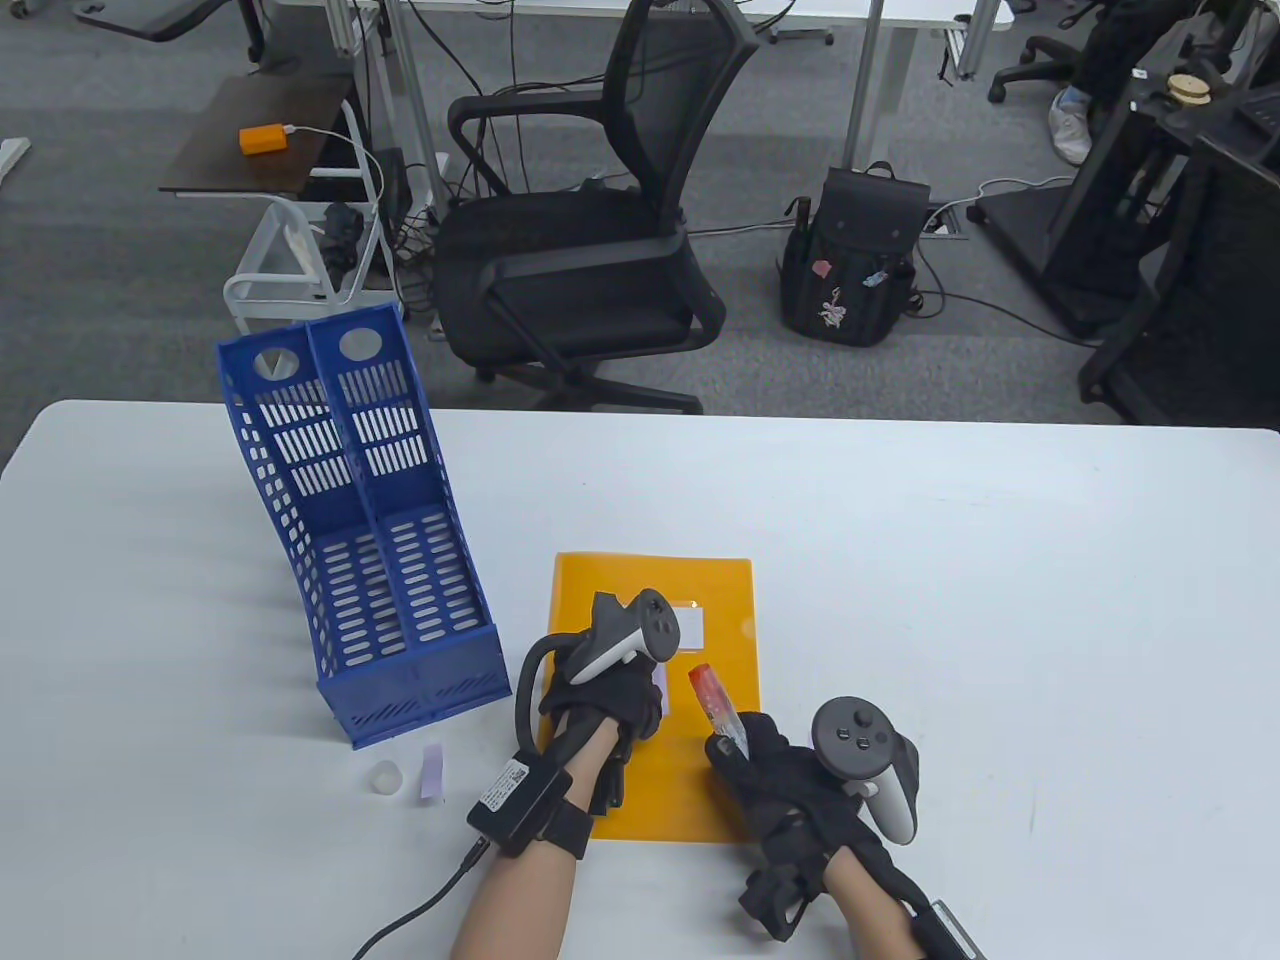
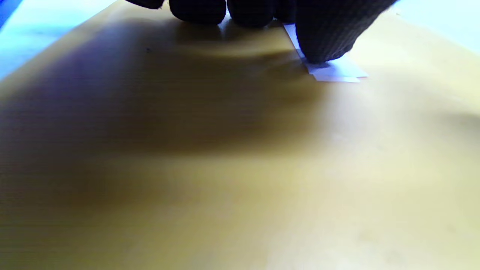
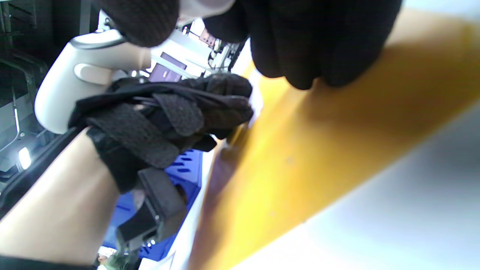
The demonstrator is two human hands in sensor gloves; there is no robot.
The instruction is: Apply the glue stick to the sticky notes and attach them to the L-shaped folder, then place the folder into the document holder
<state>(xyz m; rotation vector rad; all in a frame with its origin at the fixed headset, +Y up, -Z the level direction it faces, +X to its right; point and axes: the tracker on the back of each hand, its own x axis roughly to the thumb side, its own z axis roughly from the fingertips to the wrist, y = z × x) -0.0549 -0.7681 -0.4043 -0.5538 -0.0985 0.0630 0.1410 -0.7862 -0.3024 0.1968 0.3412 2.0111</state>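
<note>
A: Folder [image 1: 690, 590] first. Where does yours lie?

B: Flat on the table [image 1: 1000, 560], just right of the holder [image 1: 390, 560]. A white label [image 1: 691, 621] sits near the folder's far edge.

A: Your left hand [image 1: 605, 695]?

B: It rests on the folder's left half, and its fingertips [image 2: 322, 37] press a pale note [image 2: 337, 71] flat against the folder. Nothing is clasped in it.

A: Your right hand [image 1: 790, 790]?

B: It lies over the folder's near right corner, wrapped around the glue stick [image 1: 715, 700], whose red end points toward the label.

A: Anything left of the folder?

B: A second note [image 1: 432, 771] and a small white cap [image 1: 386, 778] on the table, just in front of the holder, which stands upright.
</note>
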